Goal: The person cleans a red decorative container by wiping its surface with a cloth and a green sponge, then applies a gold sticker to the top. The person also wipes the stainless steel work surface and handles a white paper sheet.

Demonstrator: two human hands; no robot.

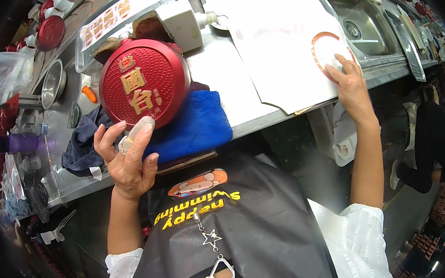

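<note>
A round red vessel [148,75] with a dotted face and raised gold characters lies with that face toward me, on a folded blue towel [204,117]. Just below its rim is my left hand [127,166], fingers apart and nothing held; a pale fabric finger cover [138,133] wraps its index finger. Whether that fingertip touches the vessel I cannot tell. My right hand [351,85] rests its fingertips on a white disc with an ornate orange border [317,47], lying on a large white sheet [278,60]. Its thumb is mostly hidden.
A white square pump bottle [181,22] lies behind the vessel. Leftward are a steel bowl [53,84], a dark cloth [85,142], an orange knife-like tool [89,94] and a tray with printed decals [107,21]. A sink [362,24] is at upper right; a person's legs [434,151] show beyond.
</note>
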